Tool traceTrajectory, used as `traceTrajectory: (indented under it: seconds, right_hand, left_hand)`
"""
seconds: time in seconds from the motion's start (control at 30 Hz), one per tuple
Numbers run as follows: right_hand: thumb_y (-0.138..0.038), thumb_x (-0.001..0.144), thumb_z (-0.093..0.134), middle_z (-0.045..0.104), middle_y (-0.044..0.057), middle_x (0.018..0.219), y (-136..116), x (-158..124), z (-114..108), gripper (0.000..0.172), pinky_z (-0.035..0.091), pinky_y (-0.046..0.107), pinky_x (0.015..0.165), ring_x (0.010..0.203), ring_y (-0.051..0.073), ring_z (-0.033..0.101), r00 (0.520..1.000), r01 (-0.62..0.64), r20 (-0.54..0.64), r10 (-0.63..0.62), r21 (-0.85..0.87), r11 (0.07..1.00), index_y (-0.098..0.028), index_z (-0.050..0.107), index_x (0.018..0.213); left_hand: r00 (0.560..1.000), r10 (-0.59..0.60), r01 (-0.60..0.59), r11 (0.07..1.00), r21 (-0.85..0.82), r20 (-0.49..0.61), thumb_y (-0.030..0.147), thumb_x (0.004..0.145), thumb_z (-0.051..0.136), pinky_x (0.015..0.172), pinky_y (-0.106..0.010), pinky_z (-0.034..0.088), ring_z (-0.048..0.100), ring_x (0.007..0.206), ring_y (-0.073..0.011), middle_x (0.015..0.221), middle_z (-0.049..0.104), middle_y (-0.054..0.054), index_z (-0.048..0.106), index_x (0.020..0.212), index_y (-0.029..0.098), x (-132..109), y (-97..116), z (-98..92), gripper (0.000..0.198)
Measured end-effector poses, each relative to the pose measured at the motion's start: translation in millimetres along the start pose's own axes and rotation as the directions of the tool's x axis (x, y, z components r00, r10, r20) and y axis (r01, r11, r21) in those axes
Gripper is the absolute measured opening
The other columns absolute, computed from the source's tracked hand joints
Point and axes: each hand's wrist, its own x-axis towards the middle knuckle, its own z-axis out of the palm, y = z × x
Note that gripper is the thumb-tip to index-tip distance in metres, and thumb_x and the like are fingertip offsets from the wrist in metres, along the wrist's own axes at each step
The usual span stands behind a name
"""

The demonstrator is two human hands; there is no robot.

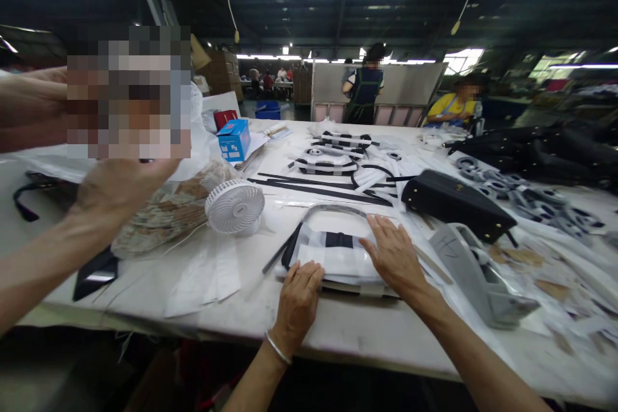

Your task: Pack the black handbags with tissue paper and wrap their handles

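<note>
A flat bag (333,257) lies in front of me at the near side of the table. White film covers much of it, with a black patch in the middle and a curved handle (333,208) along its far side. On its near left part rest the fingers of my left hand (300,296), laid on the film rather than wrapped around anything. My right hand (393,254) lies with fingers spread over the bag's right side. To the right stands a grey tape dispenser (476,277), and behind it lies a black bag (456,203).
A white fan (235,206) stands left of the bag, near a blue box (234,140). Another person's hand (113,190) and forearms reach in from the left. Black strips (323,190) and several wrapped pieces lie farther back. Grey rings (521,190) are piled at right.
</note>
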Motion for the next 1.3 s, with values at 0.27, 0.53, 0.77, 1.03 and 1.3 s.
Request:
traceTrajectory:
  seconds: [0.27, 0.53, 0.77, 1.03, 1.3]
  right_hand:
    - [-0.041, 0.100, 0.036, 0.052, 0.012, 0.141, -13, -38, 36, 0.047, 0.030, 0.054, 0.110, 0.133, 0.033, 0.045, 0.977, 0.180, 0.111, -0.179, 0.002, 0.984, -0.018, 0.055, 0.137]
    - [-0.044, 0.100, 0.037, 0.055, 0.011, 0.139, -9, -37, 41, 0.048, 0.029, 0.055, 0.109, 0.131, 0.033, 0.047, 0.972, 0.236, 0.018, -0.235, -0.060, 0.970, -0.019, 0.056, 0.135]
    - [-0.044, 0.098, 0.044, 0.058, 0.007, 0.136, 9, -27, 46, 0.042, 0.019, 0.052, 0.116, 0.131, 0.030, 0.047, 0.947, 0.302, -0.098, -0.305, -0.036, 0.952, -0.024, 0.060, 0.131]
    - [-0.040, 0.101, 0.036, 0.052, 0.010, 0.142, -25, -9, 23, 0.046, 0.021, 0.055, 0.116, 0.137, 0.029, 0.040, 0.950, 0.312, -0.063, -0.306, 0.134, 0.941, -0.019, 0.052, 0.138]
    - [-0.029, 0.102, 0.033, 0.047, 0.013, 0.146, -80, 29, 30, 0.043, 0.027, 0.056, 0.113, 0.139, 0.027, 0.038, 0.767, 0.423, 0.362, -0.530, 0.336, 0.841, -0.019, 0.052, 0.138]
  left_hand:
    - [0.999, -0.037, 0.038, 0.998, 0.043, -0.011, 0.002, 0.088, 0.043, 0.116, -0.057, 0.028, 0.048, 0.132, -0.0249, 0.122, 0.067, -0.006, 0.057, 0.126, 0.022, -4, 4, 5.2, 0.044]
    - [0.994, -0.087, 0.089, 0.996, 0.025, -0.063, 0.010, 0.090, 0.047, 0.120, -0.058, 0.012, 0.051, 0.129, -0.0235, 0.121, 0.068, -0.004, 0.058, 0.125, 0.025, -8, 5, 12.4, 0.040]
    - [0.994, -0.089, 0.093, 0.994, 0.059, -0.060, 0.012, 0.086, 0.050, 0.120, -0.057, 0.010, 0.051, 0.127, -0.0247, 0.124, 0.066, -0.004, 0.056, 0.129, 0.026, -8, 10, 20.8, 0.045]
    - [0.992, -0.083, 0.090, 0.994, 0.068, -0.098, 0.012, 0.090, 0.047, 0.120, -0.054, 0.007, 0.053, 0.125, -0.0224, 0.122, 0.068, -0.004, 0.058, 0.126, 0.025, -4, 14, 20.7, 0.040]
    - [0.992, -0.068, 0.078, 0.992, 0.099, -0.107, 0.011, 0.090, 0.044, 0.119, -0.054, 0.013, 0.052, 0.125, -0.0228, 0.125, 0.066, -0.006, 0.055, 0.130, 0.021, -2, 14, 18.3, 0.042]
